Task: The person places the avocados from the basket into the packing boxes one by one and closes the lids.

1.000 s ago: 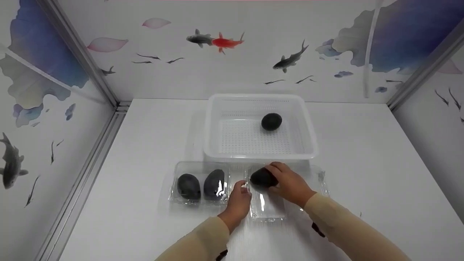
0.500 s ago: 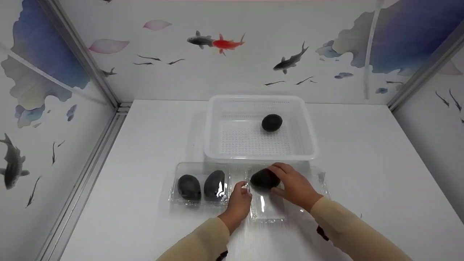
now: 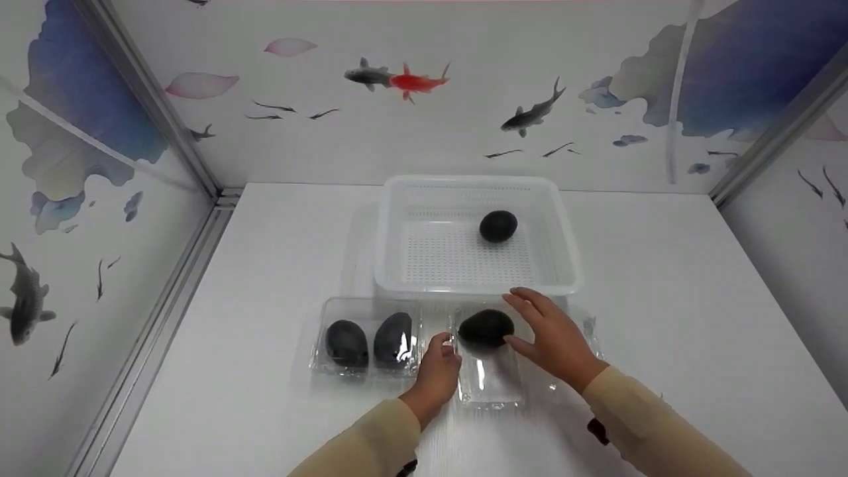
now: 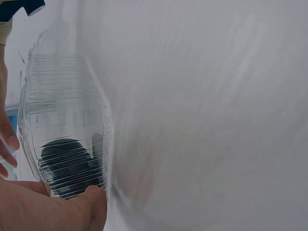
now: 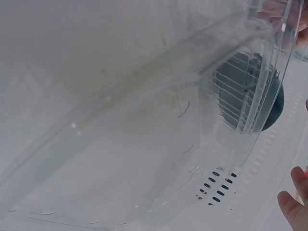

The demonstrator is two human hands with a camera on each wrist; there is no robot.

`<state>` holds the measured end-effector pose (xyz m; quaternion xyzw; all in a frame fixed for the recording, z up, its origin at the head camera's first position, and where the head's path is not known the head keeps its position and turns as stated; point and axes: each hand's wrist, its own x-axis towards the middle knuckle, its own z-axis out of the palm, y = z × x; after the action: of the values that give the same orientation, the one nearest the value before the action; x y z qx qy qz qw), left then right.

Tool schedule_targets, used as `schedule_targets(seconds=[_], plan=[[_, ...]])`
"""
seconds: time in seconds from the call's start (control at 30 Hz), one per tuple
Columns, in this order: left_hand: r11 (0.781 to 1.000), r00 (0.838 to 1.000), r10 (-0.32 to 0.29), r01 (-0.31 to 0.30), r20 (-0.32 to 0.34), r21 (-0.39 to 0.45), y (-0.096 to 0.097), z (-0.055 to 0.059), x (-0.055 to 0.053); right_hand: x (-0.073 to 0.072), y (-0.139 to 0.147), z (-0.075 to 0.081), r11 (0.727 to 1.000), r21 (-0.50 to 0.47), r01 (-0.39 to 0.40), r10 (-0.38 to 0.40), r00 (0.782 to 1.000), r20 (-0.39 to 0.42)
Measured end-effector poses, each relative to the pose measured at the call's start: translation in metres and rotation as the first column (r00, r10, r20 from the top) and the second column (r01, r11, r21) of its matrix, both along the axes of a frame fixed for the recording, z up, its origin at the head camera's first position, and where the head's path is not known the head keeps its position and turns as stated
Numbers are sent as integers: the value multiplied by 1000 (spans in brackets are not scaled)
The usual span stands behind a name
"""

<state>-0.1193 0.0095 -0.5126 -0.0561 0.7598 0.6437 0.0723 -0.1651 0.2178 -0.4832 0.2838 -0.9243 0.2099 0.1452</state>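
In the head view, my left hand (image 3: 437,372) holds the left edge of a clear plastic clamshell box (image 3: 490,387). The left wrist view shows the thumb and fingers of that hand (image 4: 57,207) pinching the box wall (image 4: 67,91). A dark avocado (image 3: 485,328) lies in the far part of this box. Just to its right is my right hand (image 3: 560,334), fingers spread and holding nothing; its thumb tip is very near the fruit. The box's lid (image 3: 576,318) lies folded out to the right, partly hidden by the right arm.
Left of the hands stands another clear box (image 3: 371,306), holding two avocados (image 3: 346,343). Behind both boxes is a white perforated basket (image 3: 477,289) with one avocado (image 3: 498,226) inside. Printed panels (image 3: 457,146) enclose the white table (image 3: 285,252).
My right hand has let go of the avocado, spread its fingers and drawn back to the right. The avocado stays in the box. My left hand keeps its hold.
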Motion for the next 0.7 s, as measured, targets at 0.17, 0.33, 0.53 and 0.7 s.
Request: schedule_targets(seconds=[0.17, 0.33, 0.53, 0.7], plan=[[1000, 1000, 1, -1, 5, 0, -1, 0, -1, -2, 3, 4, 1000, -24, -6, 4, 998, -57], [1000, 1000, -4, 4, 0, -9, -1, -2, -3, -6, 6, 12, 999, -48, -19, 15, 996, -90], [1000, 1000, 0, 0, 5, 0, 0, -3, -3, -16, 11, 21, 1000, -29, 5, -7, 995, -99], [1000, 1000, -1, 1, 24, 16, 0, -3, -2, -27, 13, 29, 999, -38, 39, -42, 996, -80]])
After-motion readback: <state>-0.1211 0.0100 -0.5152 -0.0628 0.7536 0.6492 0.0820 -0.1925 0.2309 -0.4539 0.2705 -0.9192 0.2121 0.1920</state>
